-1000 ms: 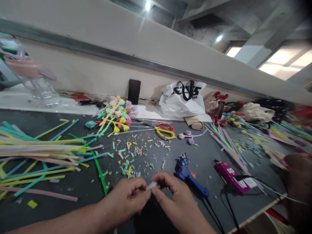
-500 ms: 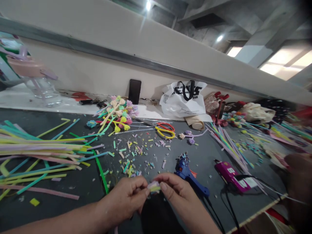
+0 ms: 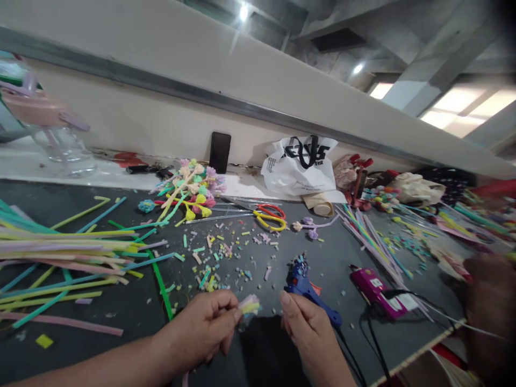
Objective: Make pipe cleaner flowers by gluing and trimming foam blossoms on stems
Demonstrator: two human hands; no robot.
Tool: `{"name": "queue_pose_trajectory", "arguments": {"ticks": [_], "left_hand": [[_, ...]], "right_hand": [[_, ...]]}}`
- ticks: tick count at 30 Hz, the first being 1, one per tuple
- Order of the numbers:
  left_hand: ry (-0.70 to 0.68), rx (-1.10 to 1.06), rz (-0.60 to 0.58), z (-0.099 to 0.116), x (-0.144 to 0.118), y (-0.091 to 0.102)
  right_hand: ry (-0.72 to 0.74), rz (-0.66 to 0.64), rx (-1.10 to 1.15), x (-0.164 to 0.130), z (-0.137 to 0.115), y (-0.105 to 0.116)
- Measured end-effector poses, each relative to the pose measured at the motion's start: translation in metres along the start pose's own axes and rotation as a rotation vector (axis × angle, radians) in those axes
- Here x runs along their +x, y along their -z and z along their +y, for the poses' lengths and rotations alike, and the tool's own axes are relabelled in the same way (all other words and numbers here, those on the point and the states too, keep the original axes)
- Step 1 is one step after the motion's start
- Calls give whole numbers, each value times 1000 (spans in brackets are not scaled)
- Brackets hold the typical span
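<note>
Pastel foam, a small pink-and-yellow bundle (image 3: 249, 305), sat pinched in the left hand (image 3: 205, 330) above the near table (image 3: 342, 252) edge, while the right hand (image 3: 308, 328) hung just beside it, fingers loose and holding nothing, near the blue glue gun (image 3: 308, 287).

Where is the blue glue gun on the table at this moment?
The blue glue gun lies on the dark table, just beyond the right hand and to the left of the pink glue gun.

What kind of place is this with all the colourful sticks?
Probably a craft workbench. Long coloured strips lie on the dark table, beside glue guns and little finished flowers.
</note>
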State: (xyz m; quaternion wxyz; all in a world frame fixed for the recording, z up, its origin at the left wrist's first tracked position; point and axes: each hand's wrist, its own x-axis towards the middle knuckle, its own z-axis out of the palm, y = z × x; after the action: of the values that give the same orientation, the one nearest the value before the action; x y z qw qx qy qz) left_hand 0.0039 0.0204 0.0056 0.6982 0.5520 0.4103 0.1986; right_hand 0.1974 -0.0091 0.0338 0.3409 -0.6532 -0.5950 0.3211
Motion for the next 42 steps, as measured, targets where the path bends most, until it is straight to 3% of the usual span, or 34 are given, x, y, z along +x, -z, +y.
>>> {"name": "queue_pose_trajectory", "arguments": {"ticks": [7,12,21,37,42], "left_hand": [[5,-19,-11,-2,0,0],[9,4,-2,0,-1,0],[-11,4,2,-4,1,-1],[-25,71,-27,4,-3,0],[53,-22,-69,8,-3,2]], "right_hand": [[85,6,-68,2,-6,1],[278,106,-195,0,-10,-1],[455,67,-212,-1,-21,-6],[467,62,-341,2,-19,-19],[352,-14,-130,3,-15,-13]]}}
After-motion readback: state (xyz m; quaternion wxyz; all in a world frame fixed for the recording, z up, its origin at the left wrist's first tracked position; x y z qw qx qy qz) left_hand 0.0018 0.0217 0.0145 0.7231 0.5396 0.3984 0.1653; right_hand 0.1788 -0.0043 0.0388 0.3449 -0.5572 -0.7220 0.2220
